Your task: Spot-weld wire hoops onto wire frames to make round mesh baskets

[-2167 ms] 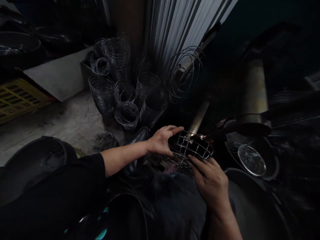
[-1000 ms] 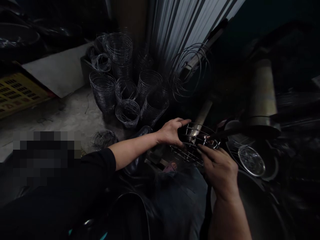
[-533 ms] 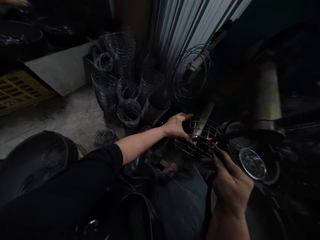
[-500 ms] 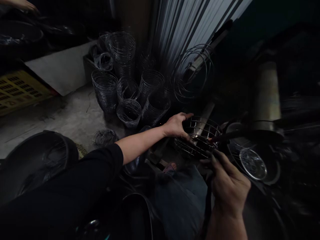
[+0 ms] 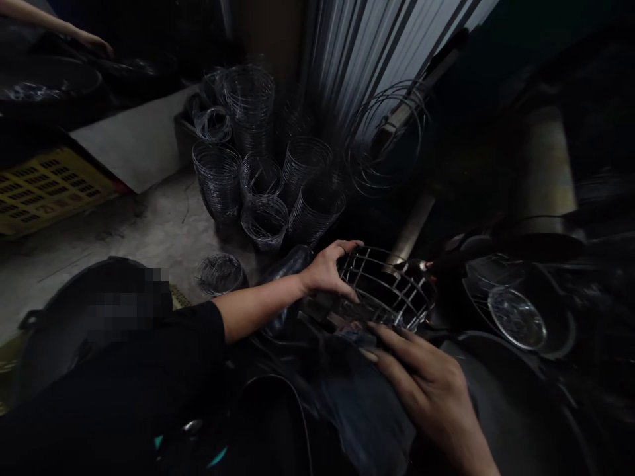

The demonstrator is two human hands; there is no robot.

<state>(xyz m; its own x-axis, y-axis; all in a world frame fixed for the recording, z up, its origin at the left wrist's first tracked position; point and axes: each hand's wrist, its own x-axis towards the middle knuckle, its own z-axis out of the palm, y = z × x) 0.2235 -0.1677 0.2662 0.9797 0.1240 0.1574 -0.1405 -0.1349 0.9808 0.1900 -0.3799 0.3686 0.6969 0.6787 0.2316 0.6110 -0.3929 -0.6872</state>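
A round metal wire basket point(image 5: 381, 281) is tilted in front of me, its open grid of bars facing up. My left hand point(image 5: 330, 268) is closed around its left rim, thumb on the near side and fingers on the far side. Close to the basket's near edge is my right hand point(image 5: 426, 380), its fingers stretched out; whether the fingertips touch the wire is hard to see. The copper-coloured tip of a dark bar point(image 5: 424, 265) meets the basket's far right side. A pale metal bar point(image 5: 411, 231) stands behind the basket.
Stacks of wire rings point(image 5: 268, 218) stand on the floor ahead, with a loose bundle point(image 5: 221, 273) nearer. Large dark tubs flank me at left point(image 5: 54, 350) and right point(image 5: 516, 396). A yellow crate point(image 5: 54, 192) and another person's hand point(image 5: 96, 45) are at far left.
The basket has tilted and shifted slightly left and down with my left hand. My right hand has moved left and down, its fingers straightening. The other person's hand reaches further right.
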